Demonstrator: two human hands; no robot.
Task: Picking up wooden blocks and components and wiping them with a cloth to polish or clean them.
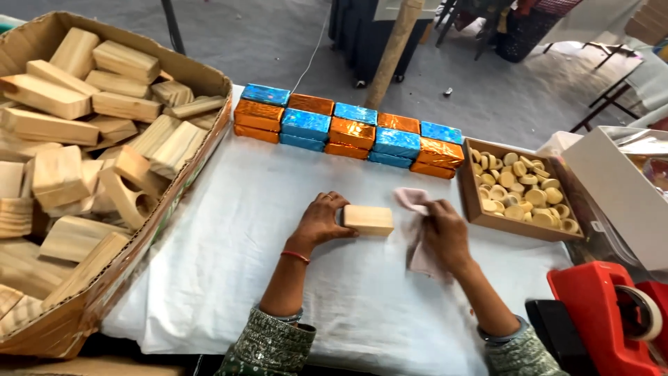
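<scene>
1. Wooden block (369, 219): plain pale rectangular piece, lying flat near the middle of the white-covered table (229, 237), long side toward you. It looks stiff, light and dry, not fragile; its short ends and long faces likely give the surest grip.
2. Your left hand (321, 221) has its fingers closed around the block's left end, steadying it on the cloth cover.
3. Your right hand (445, 235) rests just right of the block, fingers bunched on a soft pink cloth (416, 230) that drapes limp under the palm.
4. Toward the far edge: a stacked row of blue and orange foil-wrapped blocks (351, 130).
5. Right edge: shallow box of round wooden discs (520, 189); red tape dispenser (604, 313) at the near right corner.
6. Left edge: big cardboard box (177, 177) heaped with bare blocks.
</scene>
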